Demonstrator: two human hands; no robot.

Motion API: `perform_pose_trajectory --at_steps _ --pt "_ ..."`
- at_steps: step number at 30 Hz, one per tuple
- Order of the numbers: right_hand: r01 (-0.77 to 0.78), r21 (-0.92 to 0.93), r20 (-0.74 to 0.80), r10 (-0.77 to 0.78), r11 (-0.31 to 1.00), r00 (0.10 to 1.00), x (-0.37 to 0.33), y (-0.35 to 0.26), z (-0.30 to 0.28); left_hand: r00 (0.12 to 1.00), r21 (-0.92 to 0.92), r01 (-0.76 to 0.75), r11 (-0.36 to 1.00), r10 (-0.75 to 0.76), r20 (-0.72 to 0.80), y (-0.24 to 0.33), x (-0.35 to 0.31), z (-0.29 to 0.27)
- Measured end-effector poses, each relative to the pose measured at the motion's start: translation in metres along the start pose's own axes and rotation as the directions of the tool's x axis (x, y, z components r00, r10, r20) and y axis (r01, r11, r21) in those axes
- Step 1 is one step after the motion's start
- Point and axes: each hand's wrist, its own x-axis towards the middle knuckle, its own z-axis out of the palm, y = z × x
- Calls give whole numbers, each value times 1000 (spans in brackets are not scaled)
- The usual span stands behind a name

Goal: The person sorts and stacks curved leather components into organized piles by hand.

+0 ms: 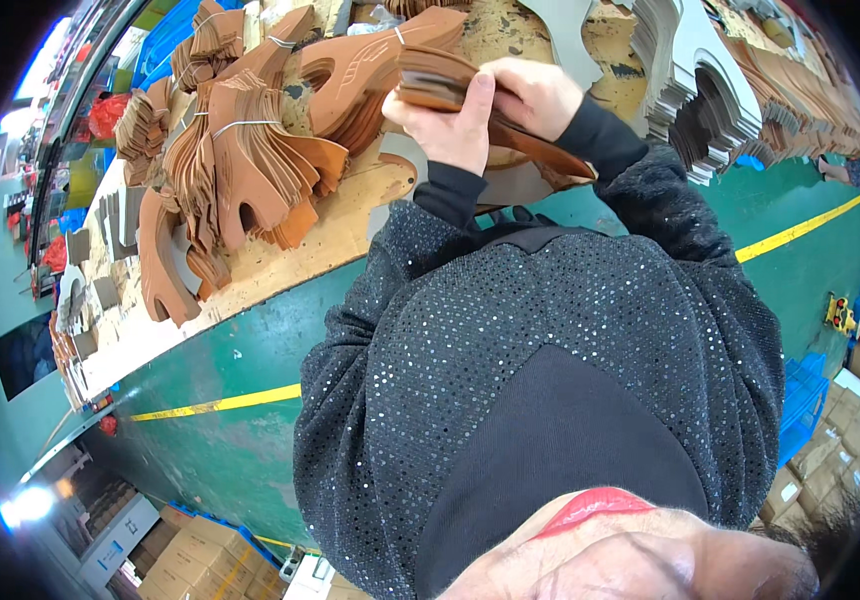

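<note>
Above the table's near edge I hold a stack of brown cut leather pieces (430, 72), its layered edges facing up. My left hand (447, 132) is closed round its near left side, with the thumb pressed up against the edges. Around the right side of the stack my right hand (538, 98) is closed, its fingers partly hidden behind the leather. A brown strip-like part of the pieces (540, 150) hangs out below my right wrist. Just beyond my hands lies a tied bundle of curved brown leather pieces (380, 65).
The wooden worktable (300, 262) bears several tied, fanned bundles of brown leather pieces (250, 150) at left. Grey curved pieces (695, 65) are stacked at right, beside more brown stacks (800, 95). Cardboard boxes (205, 560) and a blue crate (802, 400) stand on the green floor.
</note>
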Motion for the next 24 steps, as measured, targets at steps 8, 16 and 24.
perform_pose_trajectory --at_steps 8,16,24 --pt "-395 343 261 317 852 912 -4 -2 -6 998 -28 64 998 -64 16 4 -4 -4" --pt "-415 307 297 328 857 897 -10 3 -4 997 -49 71 996 -70 15 7 -3 -4" --pt "-452 321 357 335 832 872 -10 2 -9 994 -83 106 991 -104 23 13 -4 -4"
